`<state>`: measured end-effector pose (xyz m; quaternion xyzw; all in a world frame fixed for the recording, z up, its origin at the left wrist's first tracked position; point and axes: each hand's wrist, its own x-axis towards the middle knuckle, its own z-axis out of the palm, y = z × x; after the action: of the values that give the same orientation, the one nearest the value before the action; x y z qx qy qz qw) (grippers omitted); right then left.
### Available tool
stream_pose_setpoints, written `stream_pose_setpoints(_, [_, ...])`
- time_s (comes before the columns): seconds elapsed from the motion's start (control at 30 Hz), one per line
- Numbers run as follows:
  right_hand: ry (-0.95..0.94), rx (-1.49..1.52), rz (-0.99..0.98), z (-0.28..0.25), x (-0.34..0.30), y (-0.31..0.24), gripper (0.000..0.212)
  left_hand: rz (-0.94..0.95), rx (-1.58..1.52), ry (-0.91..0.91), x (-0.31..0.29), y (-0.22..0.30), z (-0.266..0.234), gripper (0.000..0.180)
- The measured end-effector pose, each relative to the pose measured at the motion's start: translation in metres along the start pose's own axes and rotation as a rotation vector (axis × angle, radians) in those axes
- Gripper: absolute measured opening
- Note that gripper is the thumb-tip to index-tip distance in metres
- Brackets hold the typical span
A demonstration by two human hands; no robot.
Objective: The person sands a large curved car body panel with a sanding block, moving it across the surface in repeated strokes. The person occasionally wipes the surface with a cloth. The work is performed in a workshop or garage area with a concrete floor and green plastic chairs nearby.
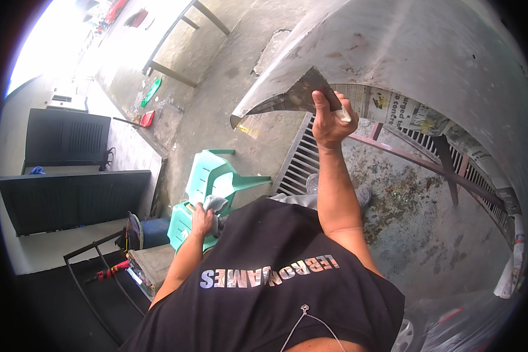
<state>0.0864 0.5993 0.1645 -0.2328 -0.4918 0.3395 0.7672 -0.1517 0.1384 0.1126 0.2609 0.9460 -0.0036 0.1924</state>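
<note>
My right hand [332, 120] is raised at the edge of a large grey curved panel [387, 44], probably vehicle bodywork. Its fingers are closed around a thin, dark grey flat plate [312, 88], with the thumb pressed on the near face. A small cream-coloured patch [344, 115] shows by the fingers; what it is I cannot tell. The plate overlaps the panel's pointed corner in view, so any contact is unclear. Lower left, my left hand [202, 220] is closed on a crumpled grey cloth [216, 203], beside the pale green plastic stools [208, 173].
Newspaper [410, 111] lines the panel's inner edge. Beneath it stands a reddish-brown metal frame [428, 164] over a slatted floor grate [296, 155]. Dark panels [76, 199] lean at the left wall. A red dustpan [147, 119] lies on the stained concrete floor [202, 111].
</note>
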Motion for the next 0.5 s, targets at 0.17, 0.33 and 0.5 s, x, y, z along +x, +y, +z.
stream_pose_setpoints(0.17, [0.045,-0.046,0.063,0.006,-0.007,-0.006,0.026,-0.008,-0.036,0.003,0.001,0.000,0.005,0.043])
stream_pose_setpoints(0.33, [0.129,-0.127,0.163,0.000,-0.015,-0.007,0.031,0.002,-0.039,0.011,-0.006,0.006,0.000,0.042])
stream_pose_setpoints(0.5, [0.001,-0.060,0.073,0.017,-0.014,-0.019,0.027,0.010,-0.027,0.020,-0.006,0.009,0.000,0.042])
